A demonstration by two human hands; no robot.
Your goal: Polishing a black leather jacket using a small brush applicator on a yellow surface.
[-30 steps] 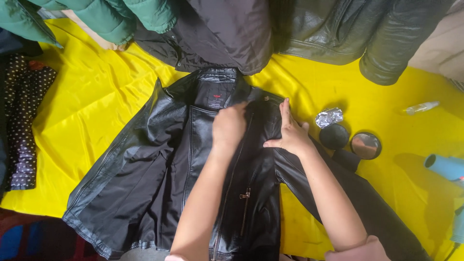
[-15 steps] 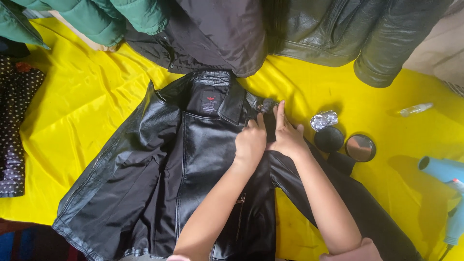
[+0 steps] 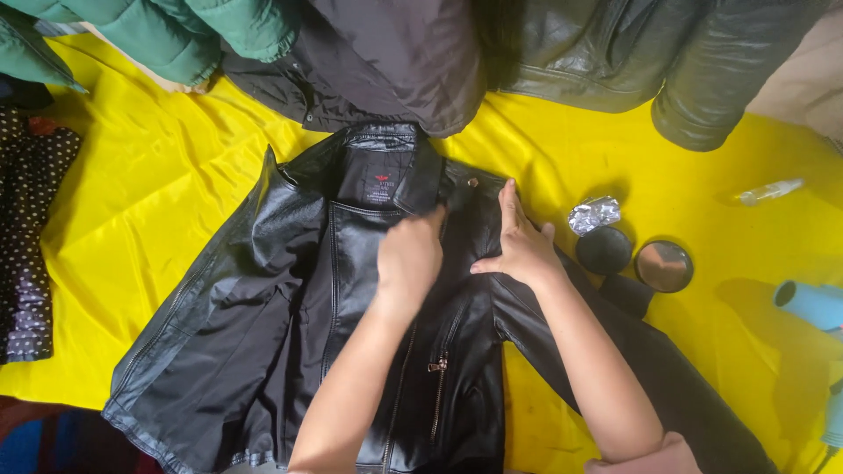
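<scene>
Overhead, from the head camera, the black leather jacket (image 3: 290, 333) is seen laid front-up on the yellow cloth (image 3: 132, 219), collar away from the person, long axis toward them; the left hand (image 3: 409, 256) is curled against the chest panel, whether pinching cannot be told, and the right hand (image 3: 520, 247) is pressed flat and open just beside it on the lapel.

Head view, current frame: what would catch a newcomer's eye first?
A black leather jacket lies spread open in the middle of a bright yellow cloth. Both bare hands are on its chest: the left hand near the lapel, the right hand flat beside it. To the right lie a crumpled foil piece, a round black lid and an open tin, while green, black and dark jackets line the top edge.
</scene>
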